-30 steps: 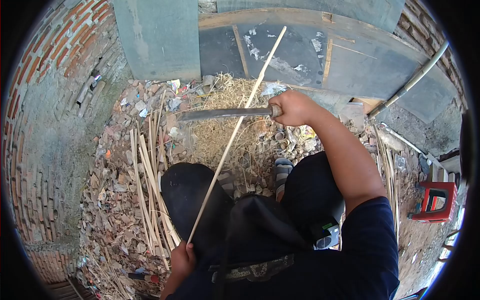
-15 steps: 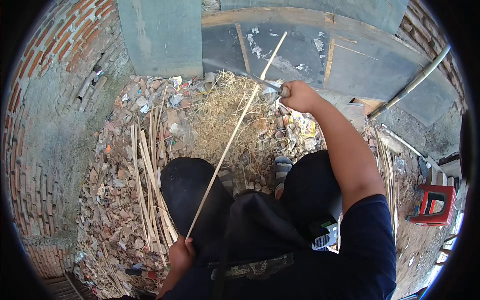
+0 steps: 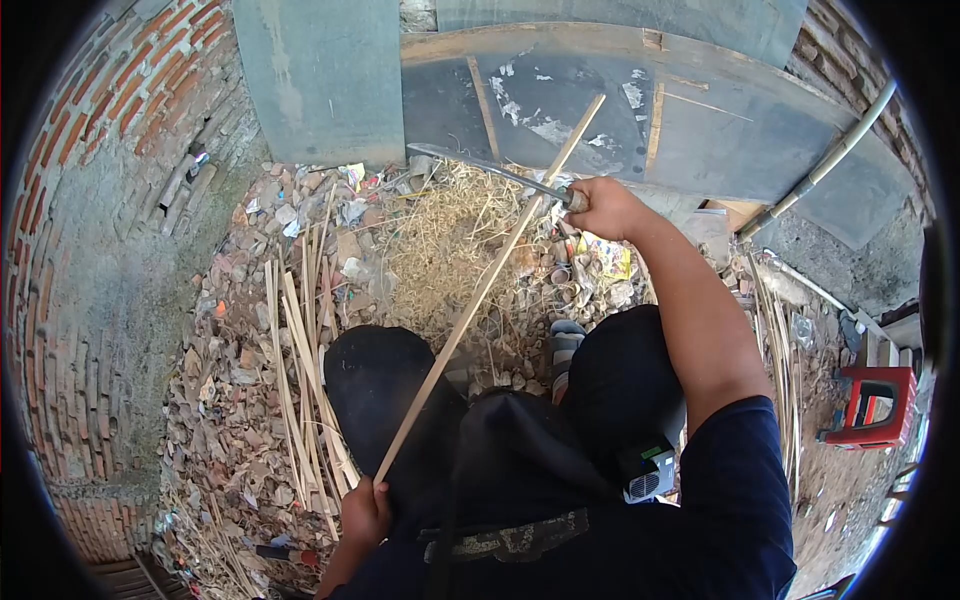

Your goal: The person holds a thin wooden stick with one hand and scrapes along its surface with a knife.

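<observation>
A long, pale bamboo strip (image 3: 468, 315) slants from my lap up and away to the right. Its near end is pinched in my left hand (image 3: 365, 512), beside my left thigh. My right hand (image 3: 607, 209) is closed round the handle of a long-bladed knife (image 3: 490, 167), whose blade points left. The blade crosses the strip near its far part and seems to touch it. The strip's broad flat face shows along most of its length.
Bamboo strips (image 3: 300, 380) lie to my left, and more strips (image 3: 775, 360) to my right. Pale shavings (image 3: 440, 250) cover rubble before my feet. A red stool (image 3: 875, 408) stands at right. Dark boards (image 3: 570, 110) and a brick wall (image 3: 80, 250) border the spot.
The strip has turned from its narrow edge to its broad face, and its far end has shifted right and lower. My right hand and the knife have moved slightly right and down.
</observation>
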### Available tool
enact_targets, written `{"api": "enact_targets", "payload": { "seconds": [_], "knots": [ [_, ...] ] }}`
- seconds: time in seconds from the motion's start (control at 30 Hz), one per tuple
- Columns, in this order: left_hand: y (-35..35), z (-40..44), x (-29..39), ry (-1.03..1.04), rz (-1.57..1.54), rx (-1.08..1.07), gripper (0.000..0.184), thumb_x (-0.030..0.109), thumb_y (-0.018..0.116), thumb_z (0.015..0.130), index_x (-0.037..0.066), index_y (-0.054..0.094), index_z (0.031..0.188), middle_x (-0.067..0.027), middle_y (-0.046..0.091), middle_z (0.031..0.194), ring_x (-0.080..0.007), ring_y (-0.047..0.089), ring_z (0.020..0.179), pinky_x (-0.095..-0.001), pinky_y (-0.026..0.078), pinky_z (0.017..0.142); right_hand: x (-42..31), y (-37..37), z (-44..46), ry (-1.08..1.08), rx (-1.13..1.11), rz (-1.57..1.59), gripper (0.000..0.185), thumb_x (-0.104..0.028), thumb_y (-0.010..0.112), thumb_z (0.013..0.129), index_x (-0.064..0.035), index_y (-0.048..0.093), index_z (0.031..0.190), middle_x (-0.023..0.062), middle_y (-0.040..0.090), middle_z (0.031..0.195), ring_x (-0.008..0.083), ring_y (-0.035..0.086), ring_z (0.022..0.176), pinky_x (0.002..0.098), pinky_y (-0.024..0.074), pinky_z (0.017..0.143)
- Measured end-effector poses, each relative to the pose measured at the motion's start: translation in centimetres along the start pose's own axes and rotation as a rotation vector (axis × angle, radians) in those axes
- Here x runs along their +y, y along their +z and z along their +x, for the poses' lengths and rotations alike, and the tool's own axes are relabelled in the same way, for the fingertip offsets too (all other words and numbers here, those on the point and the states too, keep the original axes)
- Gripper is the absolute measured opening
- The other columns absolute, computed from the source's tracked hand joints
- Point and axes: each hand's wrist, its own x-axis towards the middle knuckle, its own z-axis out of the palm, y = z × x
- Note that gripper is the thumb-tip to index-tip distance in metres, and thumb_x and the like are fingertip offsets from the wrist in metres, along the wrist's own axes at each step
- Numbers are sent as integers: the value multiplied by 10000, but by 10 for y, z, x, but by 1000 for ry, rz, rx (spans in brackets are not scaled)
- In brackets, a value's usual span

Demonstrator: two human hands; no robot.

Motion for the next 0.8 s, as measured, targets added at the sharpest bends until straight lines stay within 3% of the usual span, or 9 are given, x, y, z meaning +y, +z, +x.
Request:
{"api": "enact_targets", "payload": {
  "seconds": [0.3,0.33,0.47,0.57,0.6,0.7,0.8],
  "knots": [
    [0,-3,-6,11,-58,-19,358,282,510,1052,6,506,824,-277,564,616,-527,600,645,-573,445,570,-9,5,-1,-165,21,-124,312,-250,739,771,-88,725,1036,204,717,856,395,702,874,492,544,806],
    [3,-4,-9,16,-44,-10,355,276,511,1052,7,504,821,-276,562,613,-526,599,644,-571,444,569,-2,4,4,-40,29,-57,337,-247,733,767,-72,724,1054,219,721,889,400,702,897,492,546,824],
    [-3,0,-3,10,-22,-10,350,264,512,1051,10,500,810,-273,560,610,-524,597,642,-567,441,565,12,3,6,46,90,-77,413,-273,738,790,-35,716,1126,248,720,941,415,697,928,478,550,859],
    [-1,-1,-5,18,-52,-3,358,270,504,1055,7,503,811,-272,557,604,-520,598,639,-563,441,563,1,9,3,-99,131,-13,318,-255,765,819,-28,703,1033,190,704,802,349,687,750,443,526,719],
    [-2,-1,-6,15,-67,-16,365,274,502,1056,5,503,809,-275,558,608,-522,599,641,-564,441,564,-15,2,-5,-96,51,-13,392,-280,743,796,-73,718,1127,220,723,894,399,700,881,476,544,821],
    [-2,3,-6,20,-99,-36,383,285,495,1060,-1,503,805,-284,562,620,-529,599,651,-565,439,567,-22,-1,-7,-226,-36,-147,363,-275,742,804,-93,723,1118,196,722,849,388,700,839,469,541,799],
    [0,0,-8,13,-82,-36,397,294,489,1063,-4,501,801,-292,563,632,-536,596,662,-564,436,570,-1,9,6,-48,-18,37,370,-268,745,801,-57,721,1104,198,723,831,377,706,830,469,544,790]
  ]
}}
